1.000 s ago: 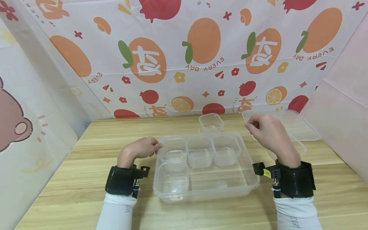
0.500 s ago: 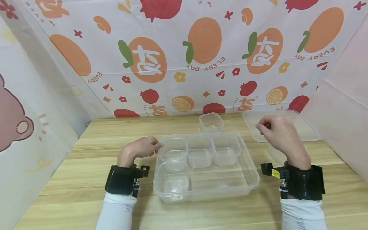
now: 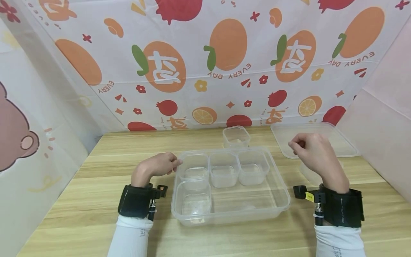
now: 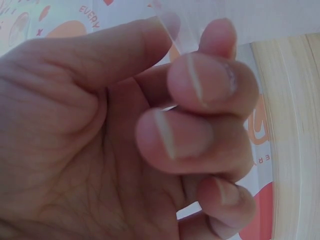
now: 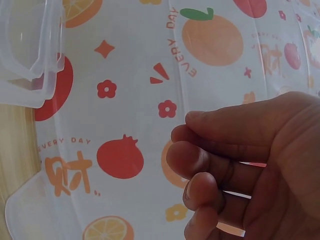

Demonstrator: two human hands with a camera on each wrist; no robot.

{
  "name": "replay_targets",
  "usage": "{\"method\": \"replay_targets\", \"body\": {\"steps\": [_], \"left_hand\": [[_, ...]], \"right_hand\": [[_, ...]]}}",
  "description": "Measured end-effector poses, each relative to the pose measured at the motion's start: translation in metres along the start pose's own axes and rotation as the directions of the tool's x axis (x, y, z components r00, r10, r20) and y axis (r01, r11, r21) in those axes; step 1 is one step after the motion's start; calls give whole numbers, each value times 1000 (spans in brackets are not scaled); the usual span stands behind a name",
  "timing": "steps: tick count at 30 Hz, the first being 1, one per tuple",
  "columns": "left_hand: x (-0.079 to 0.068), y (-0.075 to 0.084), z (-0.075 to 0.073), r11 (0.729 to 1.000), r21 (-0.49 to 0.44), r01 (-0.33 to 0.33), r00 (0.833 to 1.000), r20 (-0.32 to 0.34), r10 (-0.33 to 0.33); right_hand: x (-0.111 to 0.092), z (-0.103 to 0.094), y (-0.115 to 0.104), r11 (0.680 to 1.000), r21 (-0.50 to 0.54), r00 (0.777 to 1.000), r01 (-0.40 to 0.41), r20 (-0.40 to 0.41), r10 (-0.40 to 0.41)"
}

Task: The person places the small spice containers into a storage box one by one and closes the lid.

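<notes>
At the left rim of a large clear plastic container (image 3: 244,216), my left hand (image 3: 157,165) pinches the edge between thumb and fingers. The left wrist view shows the clear plastic wall (image 4: 187,30) by the thumb tip (image 4: 162,40). Several small clear boxes sit inside: three along the back, with one box (image 3: 196,201) at the front left. My right hand (image 3: 316,153) hovers to the right of the container, fingers loosely curled with nothing between them. Partly hidden under that hand and wrist is another small clear box (image 3: 308,174).
Behind the large container stands a small clear box (image 3: 236,137). A large flat clear lid (image 3: 340,144) lies at the back right of the wooden table (image 3: 80,214). A fruit-printed cloth (image 3: 199,100) hangs along the table's back edge.
My right hand has moved right and slightly nearer, slowing over the last half second. The left hand and the containers have stayed in place.
</notes>
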State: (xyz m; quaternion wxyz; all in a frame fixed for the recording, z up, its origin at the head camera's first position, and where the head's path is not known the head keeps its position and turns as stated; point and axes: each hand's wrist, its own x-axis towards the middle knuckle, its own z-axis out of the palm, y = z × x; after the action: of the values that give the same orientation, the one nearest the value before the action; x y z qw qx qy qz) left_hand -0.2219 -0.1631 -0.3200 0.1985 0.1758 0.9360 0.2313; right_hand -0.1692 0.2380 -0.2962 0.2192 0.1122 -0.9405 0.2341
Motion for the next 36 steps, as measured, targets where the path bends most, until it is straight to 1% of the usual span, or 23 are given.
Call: {"method": "replay_targets", "body": {"steps": [5,11,17,20,24,31,36], "left_hand": [[1,0,1,1000,-5,1,1000,0,-1],[2,-1,1,1000,-4,-4,1000,1,4],[1,-1,0,1000,-23,12,1000,-1,-12],[0,-1,0,1000,-28,5,1000,-1,-5],[0,-1,0,1000,-27,0,1000,-4,0],[0,-1,1,1000,-26,-5,1000,-4,5],[1,-3,1,1000,-23,-4,1000,-6,3]], "right_hand": [[-2,1,3,1000,1,1000,-22,12,22],[-4,-1,6,999,-13,999,-41,8,41],[-3,-1,8,999,-20,999,-49,11,50],[-5,-2,11,997,-30,998,-67,9,68],[-7,-6,18,993,-41,994,-108,12,108],[-12,-12,33,986,-74,988,-150,11,151],[-17,-18,45,966,-98,970,-239,32,243]]}}
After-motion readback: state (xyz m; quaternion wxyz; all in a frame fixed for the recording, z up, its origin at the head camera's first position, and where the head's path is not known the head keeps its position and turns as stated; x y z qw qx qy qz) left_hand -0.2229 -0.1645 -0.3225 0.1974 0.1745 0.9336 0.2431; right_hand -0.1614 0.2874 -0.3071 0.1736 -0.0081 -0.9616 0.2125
